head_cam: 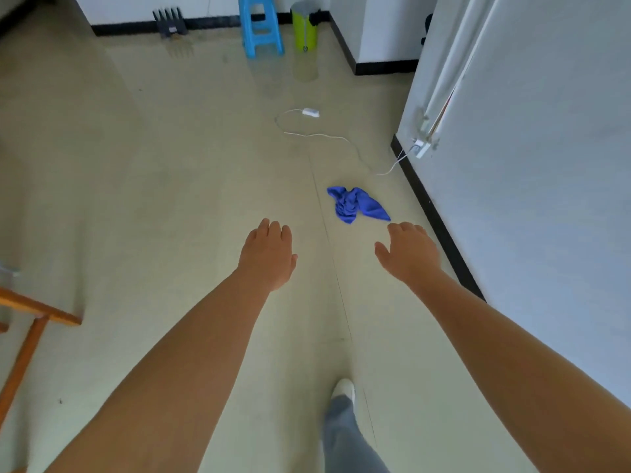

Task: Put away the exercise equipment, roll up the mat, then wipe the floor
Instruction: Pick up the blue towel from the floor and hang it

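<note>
Item: blue cloth (355, 204), crumpled in a loose heap on the floor (191, 186), just ahead of our right hand (409, 256) and near the dark skirting of the right-hand wall (532, 172). We judge it light, soft and limp, not fragile; it should bunch under any pinch, and the raised folds at its middle offer the easiest hold.

Grips: left hand (268, 256) and right hand both released, fingers relaxed, palms down, holding nothing and clear of the cloth.

Hazards: white cable (317, 134) loops over the floor beyond the cloth and runs to a wall socket (421, 148); we judge wiping strokes could snag it.

Edges: wall close on the right; wooden furniture frame (37, 314) at lower left; blue stool (261, 25), green bin (304, 27) and a dark rack (169, 22) along the far wall.

Room: broad open floor to the left and centre. No mat or exercise gear in view.
</note>
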